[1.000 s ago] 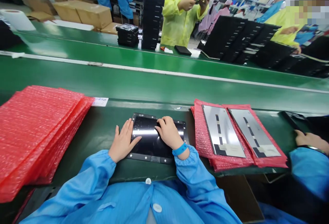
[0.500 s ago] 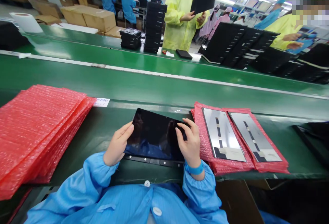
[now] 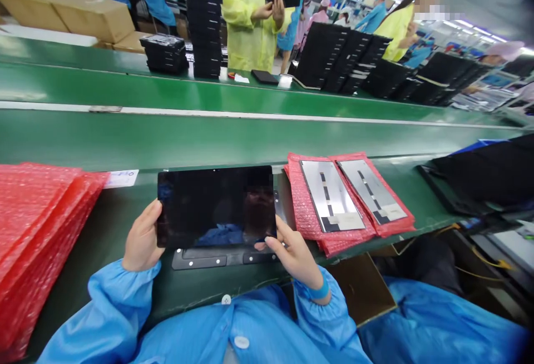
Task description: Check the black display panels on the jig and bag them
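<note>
Panel (image 3: pixel 212 208), thin, rectangular, glossy and black, is held up between two bare hands, its dark face tilted toward the wearer, above a flat black rectangular frame dotted with pale round spots (image 3: pixel 198 261) that lies on the dark green tabletop (image 3: pixel 92 241); whether the two touch cannot be told. The left hand (image 3: pixel 142 239) pinches the left edge, thumb against the rim and the other fingers curled behind, largely hidden. The right hand (image 3: pixel 297 252) grips the lower right corner, thumb bent across the front and index finger along the side; how its remaining fingers press cannot be told. A bright blue band (image 3: pixel 320 289) circles the right wrist. Left of the hands spreads a pile of red bubble-wrap sleeves (image 3: pixel 37 230), with a white paper label (image 3: pixel 122 178) sticking out beside it. To the right, two silver metallic rectangular plates (image 3: pixel 331 197) with dark strips rest side by side on more red bubble-wrap sheets (image 3: pixel 298 208). Below the table edge stands an open brown cardboard box (image 3: pixel 362 286).
</note>
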Tool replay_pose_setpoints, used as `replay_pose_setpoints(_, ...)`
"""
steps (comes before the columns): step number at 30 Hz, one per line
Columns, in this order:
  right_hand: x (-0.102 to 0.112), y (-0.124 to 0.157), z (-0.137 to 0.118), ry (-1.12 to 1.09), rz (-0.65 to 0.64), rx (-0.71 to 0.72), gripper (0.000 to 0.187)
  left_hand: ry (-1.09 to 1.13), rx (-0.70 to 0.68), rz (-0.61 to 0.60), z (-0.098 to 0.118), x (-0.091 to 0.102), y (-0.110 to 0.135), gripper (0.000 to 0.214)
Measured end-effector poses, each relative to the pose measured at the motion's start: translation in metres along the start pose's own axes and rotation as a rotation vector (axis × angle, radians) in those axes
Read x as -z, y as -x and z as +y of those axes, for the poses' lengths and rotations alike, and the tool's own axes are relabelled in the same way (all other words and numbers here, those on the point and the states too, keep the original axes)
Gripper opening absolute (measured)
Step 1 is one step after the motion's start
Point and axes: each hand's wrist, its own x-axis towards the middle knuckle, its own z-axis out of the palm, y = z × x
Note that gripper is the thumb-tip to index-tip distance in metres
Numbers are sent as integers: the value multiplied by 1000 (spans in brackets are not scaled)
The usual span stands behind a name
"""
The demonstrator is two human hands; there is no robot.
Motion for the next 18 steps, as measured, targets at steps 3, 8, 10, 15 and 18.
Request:
replay_pose_setpoints(3, -2, 1, -5, -99, -38, 14, 55, -72, -8, -13, -1, 1, -1, 44)
replay_pose_setpoints(8, -1, 1, -3, -139, -56, 34, 48, 20, 13, -20, -2, 0, -3, 41)
replay_pose_setpoints(10, -1, 1, 0, -170, -56, 18, 48, 115, 41, -19, -2, 0, -3, 38)
replay_pose_setpoints(15, 0, 0, 5, -267, -20, -11, 50, 190, 243, 42, 6, -6, 7, 39)
replay_pose_setpoints(18, 6, -4, 9, -224, -14, -25, 50, 26, 354, -36, 14, -11, 19, 55)
